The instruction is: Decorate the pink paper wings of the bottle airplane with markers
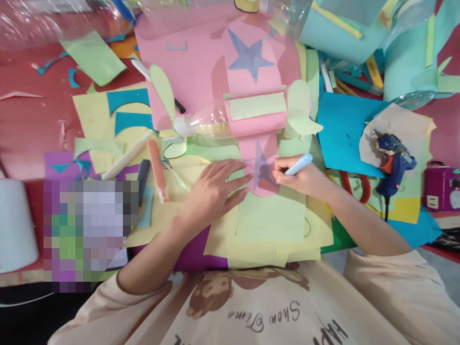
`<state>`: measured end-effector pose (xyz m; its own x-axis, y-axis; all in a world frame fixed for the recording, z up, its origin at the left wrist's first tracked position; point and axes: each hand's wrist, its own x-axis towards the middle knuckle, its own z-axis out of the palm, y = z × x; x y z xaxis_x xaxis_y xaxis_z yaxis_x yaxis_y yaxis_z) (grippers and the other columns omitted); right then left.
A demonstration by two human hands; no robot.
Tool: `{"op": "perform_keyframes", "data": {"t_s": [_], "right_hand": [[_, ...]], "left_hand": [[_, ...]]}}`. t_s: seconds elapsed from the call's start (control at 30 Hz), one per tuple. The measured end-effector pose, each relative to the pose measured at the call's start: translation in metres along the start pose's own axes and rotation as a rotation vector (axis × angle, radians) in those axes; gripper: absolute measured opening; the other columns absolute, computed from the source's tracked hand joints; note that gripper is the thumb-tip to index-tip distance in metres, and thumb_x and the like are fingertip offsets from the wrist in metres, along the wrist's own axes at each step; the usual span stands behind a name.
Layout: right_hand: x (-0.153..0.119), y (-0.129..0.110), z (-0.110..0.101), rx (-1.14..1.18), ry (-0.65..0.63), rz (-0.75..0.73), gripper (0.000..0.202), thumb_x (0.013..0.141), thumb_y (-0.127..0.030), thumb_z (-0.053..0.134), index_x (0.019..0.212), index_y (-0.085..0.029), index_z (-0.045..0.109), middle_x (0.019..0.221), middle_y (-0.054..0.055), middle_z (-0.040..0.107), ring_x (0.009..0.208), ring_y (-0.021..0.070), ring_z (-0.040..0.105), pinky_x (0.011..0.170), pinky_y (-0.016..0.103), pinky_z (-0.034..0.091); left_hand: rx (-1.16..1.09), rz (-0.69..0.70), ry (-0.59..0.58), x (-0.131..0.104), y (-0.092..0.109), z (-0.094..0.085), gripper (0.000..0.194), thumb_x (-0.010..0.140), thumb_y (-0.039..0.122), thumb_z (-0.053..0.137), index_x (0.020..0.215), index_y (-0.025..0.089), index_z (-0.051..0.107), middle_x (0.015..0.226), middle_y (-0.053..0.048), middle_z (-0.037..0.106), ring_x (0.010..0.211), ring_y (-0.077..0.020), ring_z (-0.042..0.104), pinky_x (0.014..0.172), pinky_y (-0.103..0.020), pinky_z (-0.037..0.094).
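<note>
My left hand (215,188) lies with fingers spread, their tips on the rounded lower end of a pink paper strip (256,127). In my right hand (301,181) a light blue marker (299,164) is pinched, its tip down at the right edge of a blue-purple star (261,171) on that end. Another star (250,55) shows at the strip's far end. Between them, the strip's middle wraps around a clear plastic bottle (208,120) lying sideways, under a pale green paper band (258,106). Pale green paper leaf shapes (299,108) flank it.
A blue glue gun (394,170) rests on paper at right, near red scissors handles (362,188). Several paper scraps and markers, one orange (157,167), lie at left. Light-blue-wrapped containers (406,67) stand at back right. A white cylinder (16,225) is far left.
</note>
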<state>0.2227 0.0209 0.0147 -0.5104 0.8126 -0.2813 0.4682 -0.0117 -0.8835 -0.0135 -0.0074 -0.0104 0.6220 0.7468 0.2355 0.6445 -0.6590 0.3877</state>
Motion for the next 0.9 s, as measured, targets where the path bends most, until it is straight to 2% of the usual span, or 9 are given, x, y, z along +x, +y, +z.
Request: {"op": "perform_keyframes", "data": {"t_s": [0.37, 0.43, 0.53, 0.63, 0.77, 0.9], "right_hand": [[0.000, 0.000, -0.003, 0.014, -0.037, -0.004, 0.028, 0.075, -0.010, 0.049, 0.057, -0.019, 0.030, 0.054, -0.006, 0.030, 0.053, 0.0073, 0.025, 0.051, 0.026, 0.020], [0.000, 0.002, -0.003, 0.089, -0.002, -0.014, 0.028, 0.080, -0.015, 0.051, 0.057, -0.019, 0.037, 0.054, -0.006, 0.035, 0.052, 0.0069, 0.029, 0.050, 0.025, 0.022], [0.001, 0.006, -0.003, 0.201, 0.114, -0.028, 0.031, 0.088, -0.035, 0.055, 0.063, -0.017, 0.050, 0.058, -0.004, 0.045, 0.053, 0.0075, 0.039, 0.050, 0.023, 0.029], [0.001, 0.010, -0.003, 0.256, 0.192, -0.058, 0.039, 0.092, -0.050, 0.048, 0.076, -0.017, 0.059, 0.067, 0.000, 0.056, 0.059, 0.0101, 0.050, 0.054, 0.024, 0.038], [0.000, 0.011, -0.001, 0.303, 0.163, -0.047, 0.045, 0.092, -0.059, 0.042, 0.093, -0.018, 0.061, 0.088, 0.006, 0.067, 0.076, 0.0146, 0.062, 0.062, 0.025, 0.046], [-0.001, 0.011, 0.000, 0.310, 0.111, -0.029, 0.045, 0.092, -0.059, 0.042, 0.098, -0.018, 0.060, 0.092, 0.006, 0.067, 0.084, 0.0156, 0.062, 0.066, 0.025, 0.045]], "left_hand": [[0.008, -0.002, -0.006, -0.001, -0.001, 0.000, 0.025, 0.093, 0.026, 0.052, 0.111, 0.022, 0.068, 0.119, -0.010, 0.066, 0.111, -0.0262, 0.061, 0.092, -0.044, 0.052], [0.013, -0.001, -0.010, -0.001, -0.001, 0.000, 0.025, 0.093, 0.026, 0.052, 0.112, 0.022, 0.068, 0.119, -0.010, 0.066, 0.111, -0.0263, 0.061, 0.091, -0.044, 0.052], [0.021, 0.004, 0.000, -0.001, -0.002, -0.001, 0.024, 0.093, 0.026, 0.052, 0.110, 0.022, 0.069, 0.118, -0.009, 0.068, 0.112, -0.0267, 0.061, 0.091, -0.044, 0.052], [0.048, 0.000, 0.006, -0.002, -0.004, -0.001, 0.023, 0.093, 0.026, 0.052, 0.109, 0.024, 0.069, 0.118, -0.007, 0.068, 0.114, -0.0270, 0.060, 0.091, -0.045, 0.051], [0.071, -0.018, 0.037, -0.002, -0.005, -0.001, 0.021, 0.092, 0.028, 0.054, 0.105, 0.024, 0.070, 0.115, -0.008, 0.069, 0.110, -0.0268, 0.062, 0.091, -0.046, 0.051], [0.036, 0.056, 0.031, 0.000, -0.002, -0.001, 0.023, 0.092, 0.028, 0.054, 0.108, 0.019, 0.068, 0.116, -0.011, 0.069, 0.111, -0.0263, 0.062, 0.093, -0.044, 0.051]]}}
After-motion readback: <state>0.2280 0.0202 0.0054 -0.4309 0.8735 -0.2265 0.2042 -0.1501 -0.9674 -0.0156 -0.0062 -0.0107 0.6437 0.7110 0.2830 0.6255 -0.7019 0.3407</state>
